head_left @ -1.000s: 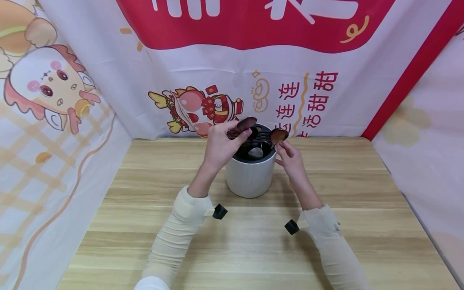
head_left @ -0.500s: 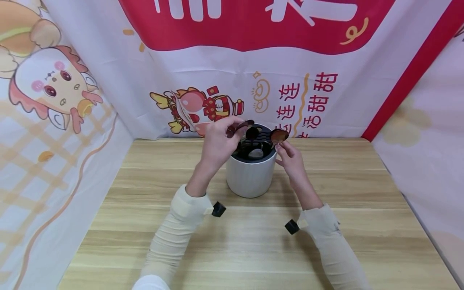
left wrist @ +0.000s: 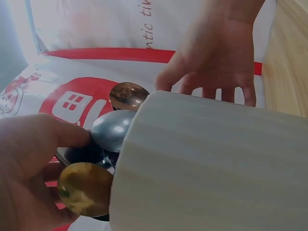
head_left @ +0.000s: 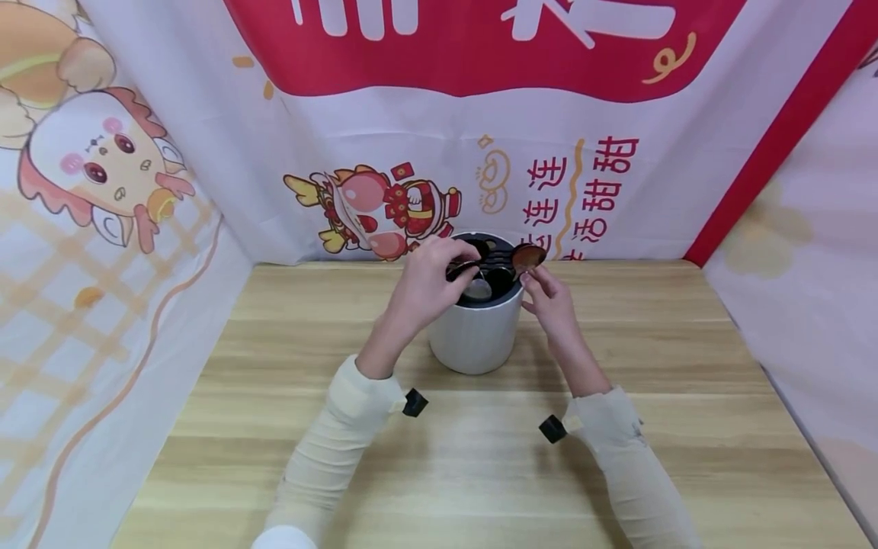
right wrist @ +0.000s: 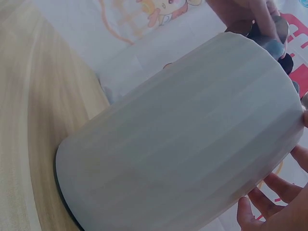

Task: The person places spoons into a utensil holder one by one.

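Note:
A white ribbed cylindrical utensil holder (head_left: 473,343) with a dark slotted top stands upright on the table, several spoons sticking out of it. Over its left rim my left hand (head_left: 427,280) pinches a dark spoon (left wrist: 78,154) between thumb and fingers. Close by that grip are a silver spoon (left wrist: 113,130) and a gold spoon (left wrist: 85,189). A copper spoon (head_left: 528,258) leans out at the right rim. My right hand (head_left: 554,309) rests its fingertips against the holder's right side, with the thumb up near the rim. The spoon handles are hidden inside the holder.
The wood-grain table (head_left: 466,473) reaches back to a white printed cloth (head_left: 261,175) just behind the holder. More cloth hangs along the left and right sides. A small black camera block (head_left: 414,402) sticks out from the left wrist, another from the right.
My left hand first draws slightly back with a spoon held above the holder. It then moves down and right, bringing the spoon low at the rim. The right hand stays put.

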Demonstrator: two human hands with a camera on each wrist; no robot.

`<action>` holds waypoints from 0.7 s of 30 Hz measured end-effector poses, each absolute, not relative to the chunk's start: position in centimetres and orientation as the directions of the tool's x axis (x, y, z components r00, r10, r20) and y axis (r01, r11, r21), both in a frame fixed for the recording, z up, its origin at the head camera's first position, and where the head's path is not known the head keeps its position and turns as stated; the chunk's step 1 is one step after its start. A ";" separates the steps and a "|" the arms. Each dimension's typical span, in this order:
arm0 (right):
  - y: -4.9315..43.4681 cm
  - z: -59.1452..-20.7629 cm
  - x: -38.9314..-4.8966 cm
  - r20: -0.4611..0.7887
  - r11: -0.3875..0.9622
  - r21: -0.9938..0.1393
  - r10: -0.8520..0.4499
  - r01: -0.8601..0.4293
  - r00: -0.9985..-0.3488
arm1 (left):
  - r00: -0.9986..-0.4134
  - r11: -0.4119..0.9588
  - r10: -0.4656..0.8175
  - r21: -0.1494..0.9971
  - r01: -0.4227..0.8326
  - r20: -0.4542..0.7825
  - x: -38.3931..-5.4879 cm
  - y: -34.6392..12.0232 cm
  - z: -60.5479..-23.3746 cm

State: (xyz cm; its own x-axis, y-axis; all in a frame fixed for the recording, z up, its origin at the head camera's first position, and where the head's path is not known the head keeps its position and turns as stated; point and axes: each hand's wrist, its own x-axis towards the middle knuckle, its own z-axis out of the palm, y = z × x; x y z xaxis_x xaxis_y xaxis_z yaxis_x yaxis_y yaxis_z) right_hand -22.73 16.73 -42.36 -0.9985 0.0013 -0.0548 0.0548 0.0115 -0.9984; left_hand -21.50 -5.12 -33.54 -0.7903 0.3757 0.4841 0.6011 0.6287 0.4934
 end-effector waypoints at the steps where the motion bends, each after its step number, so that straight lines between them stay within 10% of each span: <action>1: 16.7 -42.4 -22.7 -0.051 0.009 -0.999 0.005 0.051 -0.999 | -0.781 0.616 0.383 0.494 0.614 0.493 -21.5 -5.2 -33.5; 21: 17.0 -42.5 -23.0 -0.045 0.033 -0.998 -0.012 0.044 -0.999 | -0.756 0.519 0.298 0.566 0.641 0.583 -20.1 -8.2 -34.4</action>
